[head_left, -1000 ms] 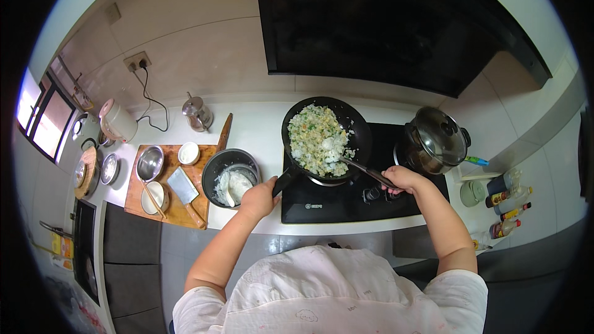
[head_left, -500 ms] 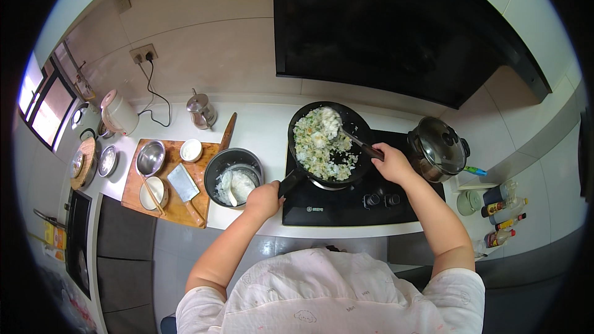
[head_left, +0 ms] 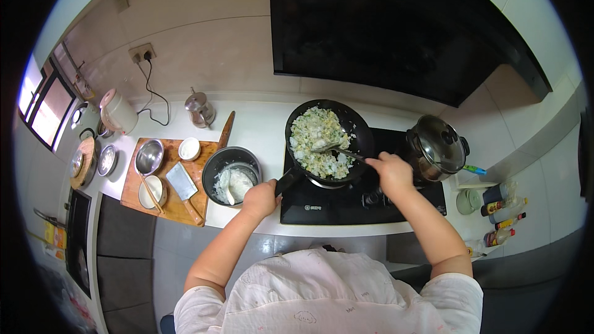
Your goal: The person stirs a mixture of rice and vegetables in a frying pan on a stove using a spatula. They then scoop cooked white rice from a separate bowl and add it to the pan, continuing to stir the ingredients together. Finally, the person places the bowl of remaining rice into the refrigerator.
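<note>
My left hand (head_left: pixel 261 200) is wrapped round the black handle of a frying pan (head_left: pixel 364 142) on the stove. In the pan lies fried rice (head_left: pixel 314 128) with green and yellow bits, heaped toward the left side. My right hand (head_left: pixel 392 172) grips the dark handle of a spatula (head_left: pixel 346 152), whose head rests among the rice, partly covered by it. Beside my left hand stands a dark grey pot (head_left: pixel 211 167) with white rice (head_left: pixel 242 180) and a white spoon (head_left: pixel 230 195) in it.
A wooden cutting board (head_left: pixel 133 193) at the left carries a cleaver (head_left: pixel 182 180), a steel bowl (head_left: pixel 150 157), and a white bowl (head_left: pixel 162 193) with chopsticks. Right of the pan, a lidded pot (head_left: pixel 437 148) sits by the black stove (head_left: pixel 334 211). Several bottles (head_left: pixel 502 213) stand far right.
The spatula has come down from the upper part of the pan to its lower middle. The clump of rice it carried is now spread into the rest. My left hand keeps its hold.
</note>
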A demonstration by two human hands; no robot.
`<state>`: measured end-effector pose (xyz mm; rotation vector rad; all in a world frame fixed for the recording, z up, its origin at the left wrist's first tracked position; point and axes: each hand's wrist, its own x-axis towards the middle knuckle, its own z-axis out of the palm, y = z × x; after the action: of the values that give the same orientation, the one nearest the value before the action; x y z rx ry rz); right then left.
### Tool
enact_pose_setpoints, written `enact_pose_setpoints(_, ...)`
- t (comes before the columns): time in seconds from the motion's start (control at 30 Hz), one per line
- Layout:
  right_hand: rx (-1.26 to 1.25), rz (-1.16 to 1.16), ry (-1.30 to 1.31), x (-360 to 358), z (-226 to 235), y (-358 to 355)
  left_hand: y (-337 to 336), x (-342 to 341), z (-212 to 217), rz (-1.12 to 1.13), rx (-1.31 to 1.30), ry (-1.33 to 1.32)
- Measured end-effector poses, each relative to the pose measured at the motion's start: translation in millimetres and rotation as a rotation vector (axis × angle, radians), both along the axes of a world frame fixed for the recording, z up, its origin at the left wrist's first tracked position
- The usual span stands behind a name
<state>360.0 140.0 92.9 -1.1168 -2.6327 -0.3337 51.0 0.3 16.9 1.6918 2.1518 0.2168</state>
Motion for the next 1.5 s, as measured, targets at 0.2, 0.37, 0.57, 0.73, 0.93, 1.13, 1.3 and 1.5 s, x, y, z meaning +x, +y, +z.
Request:
enact_pose_setpoints(0.2,-0.048,-0.033,-0.019,-4.2,25.1,-0.6,-3.1,-2.5,-2.2,0.006,-0.001,-0.006)
enact_pose_setpoints(0.37,-0.04,-0.049,0.008,-7.1,28.0,-4.5,-3.3,-2.4,-4.7,-0.002,0.045,0.003)
enact_pose_setpoints(0.57,-0.052,-0.058,-0.035,-13.2,19.3,5.2,-0.3,-1.3,-2.5,-0.004,-0.012,-0.004)
enact_pose_setpoints(0.73,0.002,-0.053,-0.063,-11.2,49.5,-0.6,-4.7,-2.5,-4.0,0.02,-0.011,0.002)
enact_pose_setpoints(0.93,0.06,-0.013,-0.111,-22.8,15.9,16.6,0.3,-1.6,-1.8,-0.01,0.0,-0.007)
enact_pose_setpoints(1.13,0.043,0.002,-0.086,-16.2,38.5,12.5,-3.0,-2.6,-4.2,0.015,-0.02,-0.001)
enact_pose_setpoints(1.3,0.072,0.032,-0.112,-16.3,22.2,21.6,-1.1,-1.9,-4.5,-0.005,0.004,0.008)
enact_pose_setpoints(1.5,0.06,0.037,-0.112,-10.1,20.0,13.5,-2.4,-0.3,-1.4,-0.012,0.037,0.013)
